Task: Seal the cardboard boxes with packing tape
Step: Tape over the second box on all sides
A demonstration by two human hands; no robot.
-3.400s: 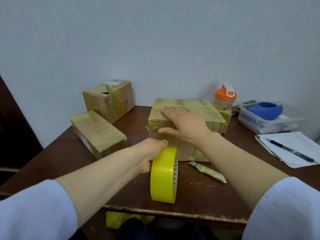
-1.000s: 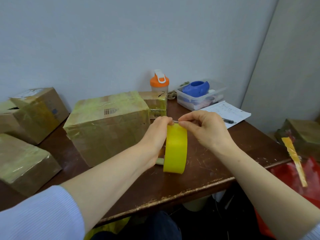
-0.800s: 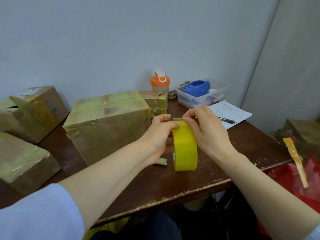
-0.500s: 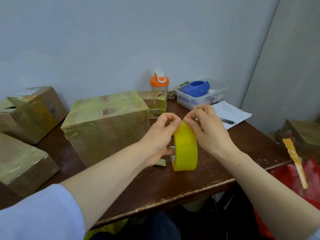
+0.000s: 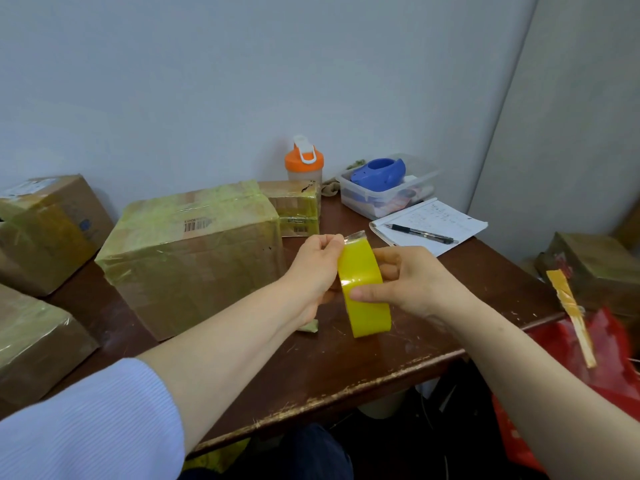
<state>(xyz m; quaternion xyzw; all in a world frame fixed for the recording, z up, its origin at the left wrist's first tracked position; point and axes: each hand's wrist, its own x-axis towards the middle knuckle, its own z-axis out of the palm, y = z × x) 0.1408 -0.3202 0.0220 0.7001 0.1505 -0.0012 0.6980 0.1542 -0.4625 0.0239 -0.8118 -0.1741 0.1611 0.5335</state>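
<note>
A person's left hand (image 5: 317, 268) pinches the peeled free end of a yellow tape roll (image 5: 365, 299) between thumb and fingertips, while the right hand (image 5: 414, 282) grips the roll, thumb across its outer face and the other fingers curled behind it, partly hidden. The roll stands upright over the scuffed brown table (image 5: 346, 372), just right of a large taped cardboard box (image 5: 194, 251), whose lower right corner the left wrist covers. A smaller box (image 5: 294, 209) sits behind it and two more boxes (image 5: 45, 230) stand at the left edge. Behind the hands stand an orange-lidded bottle (image 5: 304, 162), a clear plastic tub (image 5: 391, 194) and a notepad (image 5: 436, 220) with a pen (image 5: 424, 234). A crumpled tape scrap (image 5: 310, 327) lies under the left wrist
</note>
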